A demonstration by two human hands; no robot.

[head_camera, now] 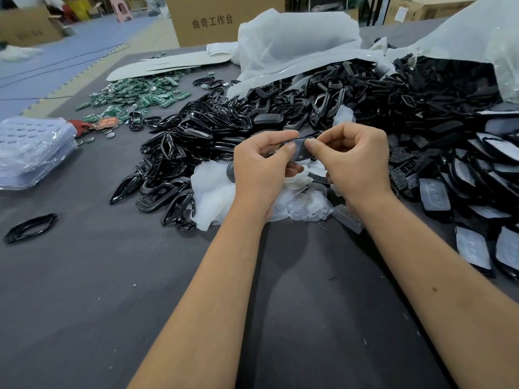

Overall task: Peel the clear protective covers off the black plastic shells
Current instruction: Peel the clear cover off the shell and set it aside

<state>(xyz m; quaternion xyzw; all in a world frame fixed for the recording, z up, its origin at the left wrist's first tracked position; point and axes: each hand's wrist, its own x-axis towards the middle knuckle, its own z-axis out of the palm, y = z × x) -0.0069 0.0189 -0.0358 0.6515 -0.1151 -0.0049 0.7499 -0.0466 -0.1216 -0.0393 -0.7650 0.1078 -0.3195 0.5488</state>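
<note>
A black plastic shell (301, 149) is held up between both hands above the table. My left hand (259, 167) grips its left end, thumb on top. My right hand (355, 161) pinches its right edge with thumb and forefinger; whether clear film sits between those fingers I cannot tell. Beneath the hands lies a heap of peeled clear covers (222, 192). To the right, several shells with clear covers on them (474, 245) lie spread out. A big pile of black frames and shells (280, 119) fills the middle of the table.
Green circuit boards (134, 96) lie at the back left, beside a stack of clear plastic trays (31, 150) at the left edge. A lone black frame (29, 227) sits front left. White plastic bags (295, 43) and a cardboard box (207, 21) stand behind the pile.
</note>
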